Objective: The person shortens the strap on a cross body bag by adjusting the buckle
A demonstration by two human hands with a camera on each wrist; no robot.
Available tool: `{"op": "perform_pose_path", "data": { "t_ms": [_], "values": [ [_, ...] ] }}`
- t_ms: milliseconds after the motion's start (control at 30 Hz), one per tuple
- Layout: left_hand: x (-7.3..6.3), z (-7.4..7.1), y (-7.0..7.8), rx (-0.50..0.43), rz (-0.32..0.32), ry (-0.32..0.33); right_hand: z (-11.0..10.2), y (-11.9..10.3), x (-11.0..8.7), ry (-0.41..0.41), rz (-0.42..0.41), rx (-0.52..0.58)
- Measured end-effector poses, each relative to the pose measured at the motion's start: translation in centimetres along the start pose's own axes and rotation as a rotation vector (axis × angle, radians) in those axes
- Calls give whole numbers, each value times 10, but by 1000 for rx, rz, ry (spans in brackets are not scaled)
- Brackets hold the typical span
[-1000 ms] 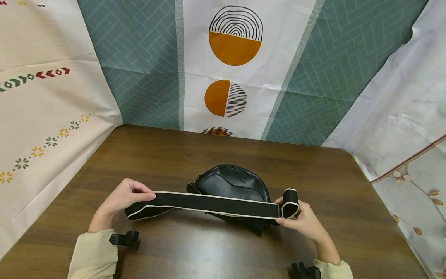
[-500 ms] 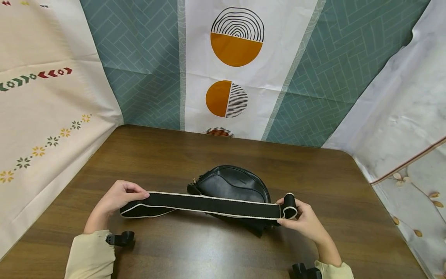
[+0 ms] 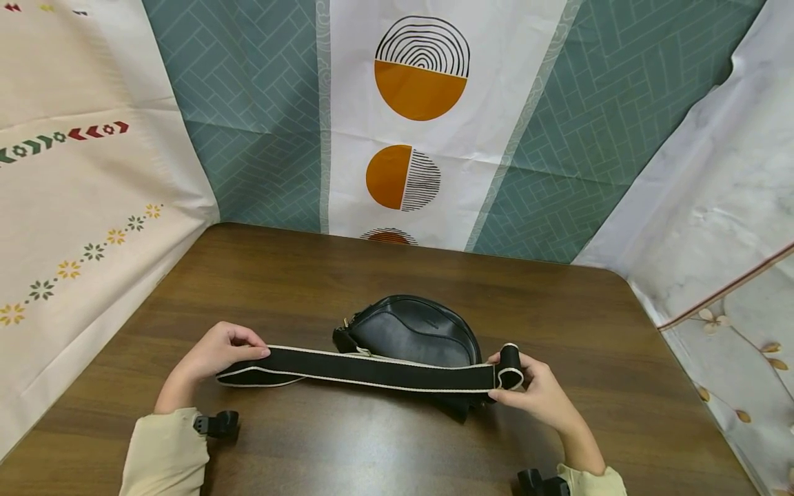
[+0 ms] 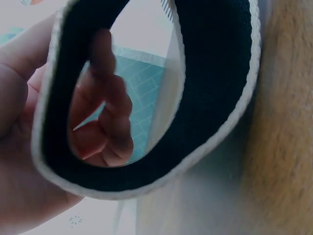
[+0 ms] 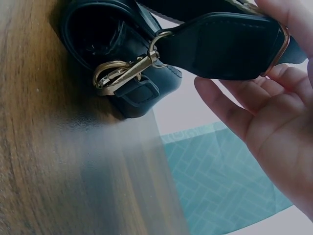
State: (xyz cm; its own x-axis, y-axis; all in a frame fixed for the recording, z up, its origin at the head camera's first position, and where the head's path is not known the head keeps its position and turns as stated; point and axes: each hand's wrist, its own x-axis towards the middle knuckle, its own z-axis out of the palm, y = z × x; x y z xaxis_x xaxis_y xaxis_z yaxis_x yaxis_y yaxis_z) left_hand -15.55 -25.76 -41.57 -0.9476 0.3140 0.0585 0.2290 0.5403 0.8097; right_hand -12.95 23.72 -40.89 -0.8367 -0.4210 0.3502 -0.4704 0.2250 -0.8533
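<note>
A black leather bag (image 3: 412,331) lies on the table, with a wide black strap (image 3: 372,375) edged in white stretched across in front of it. My left hand (image 3: 214,353) pinches the strap where it doubles back into a loop; the left wrist view shows that loop of webbing (image 4: 217,73) with fingers behind it. At the strap's other end, my right hand (image 3: 538,394) grips it beside a short upright curl. Up close in the right wrist view, a leather end tab (image 5: 220,46) runs from a metal bar ring (image 5: 279,49) at the fingers to a gold clasp (image 5: 129,76) on the bag.
The brown wooden table (image 3: 279,275) ends at a teal-and-white patterned cloth (image 3: 254,151) behind. A cream cloth (image 3: 93,186) hangs along the left side, and a pale floral one (image 3: 719,207) along the right.
My left hand shifts slightly left, then back a little to the right and lower. The right hand edges slightly left. The taut strap now sags a little, and the bag stays in place.
</note>
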Motion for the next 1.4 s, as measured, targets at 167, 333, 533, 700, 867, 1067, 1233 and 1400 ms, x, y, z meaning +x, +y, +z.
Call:
{"op": "perform_pose_path", "data": {
  "t_ms": [167,333,533,700,867,1067,1233,1400],
  "values": [
    [2,1,9,78,-46,41,0,-1,0,3,5,-4],
    [5,4,21,130,-101,109,0,0,0,-7,12,-5],
    [11,11,40,141,-56,151,0,2,0,-17,18,-3],
    [18,21,52,113,-21,120,1,-1,1,-14,12,-11],
    [29,31,59,63,36,82,2,-2,1,-10,18,-19],
    [42,47,69,-14,102,32,4,-2,0,-8,23,-17],
    [52,62,78,-50,130,-26,5,-2,1,-16,19,-7],
    [59,75,85,-46,156,-53,5,-1,1,-14,3,-14]
  ]
}}
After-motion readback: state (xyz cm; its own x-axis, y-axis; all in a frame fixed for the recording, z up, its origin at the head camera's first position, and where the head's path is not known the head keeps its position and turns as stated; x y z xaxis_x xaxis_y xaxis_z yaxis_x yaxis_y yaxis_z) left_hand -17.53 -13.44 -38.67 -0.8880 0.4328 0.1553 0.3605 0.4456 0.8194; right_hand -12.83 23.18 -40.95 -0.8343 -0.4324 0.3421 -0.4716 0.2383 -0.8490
